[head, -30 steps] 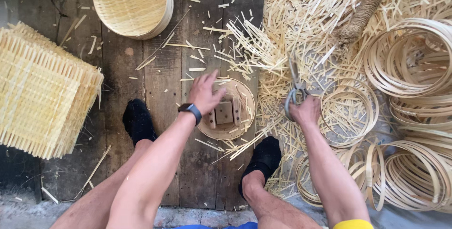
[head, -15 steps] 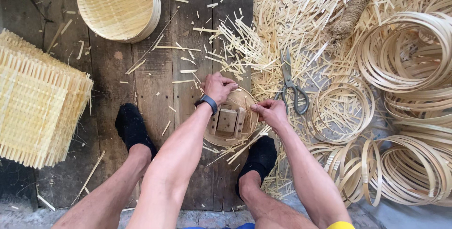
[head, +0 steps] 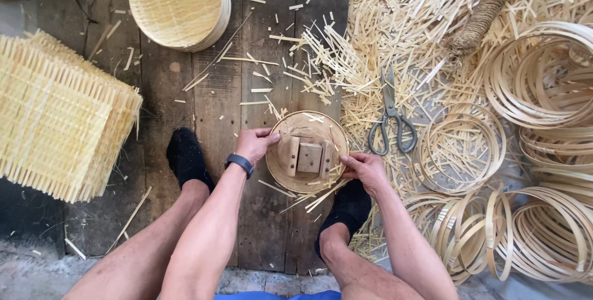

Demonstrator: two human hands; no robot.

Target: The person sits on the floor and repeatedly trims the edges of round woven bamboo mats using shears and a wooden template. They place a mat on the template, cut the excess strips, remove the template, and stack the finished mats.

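A round wooden disc (head: 307,128) with three small wood blocks fixed on top lies on the plank floor between my feet. My left hand (head: 254,143), with a dark watch on the wrist, grips the disc's left rim. At the lower right rim, my right hand (head: 365,170) holds the disc. Grey metal scissors (head: 390,120) lie free on the bamboo scraps just to the right of the disc.
A stack of square woven bamboo mats (head: 58,121) sits at the left. Round woven lids (head: 179,5) are stacked at the top. Several bamboo hoops (head: 543,78) pile up at the right, with loose bamboo strips (head: 401,22) and a coiled rope bundle (head: 485,10) above.
My right hand let go of the scissors, left them on the scraps, and came left to the disc's rim. My left hand shifted from the top of the disc to its left edge.
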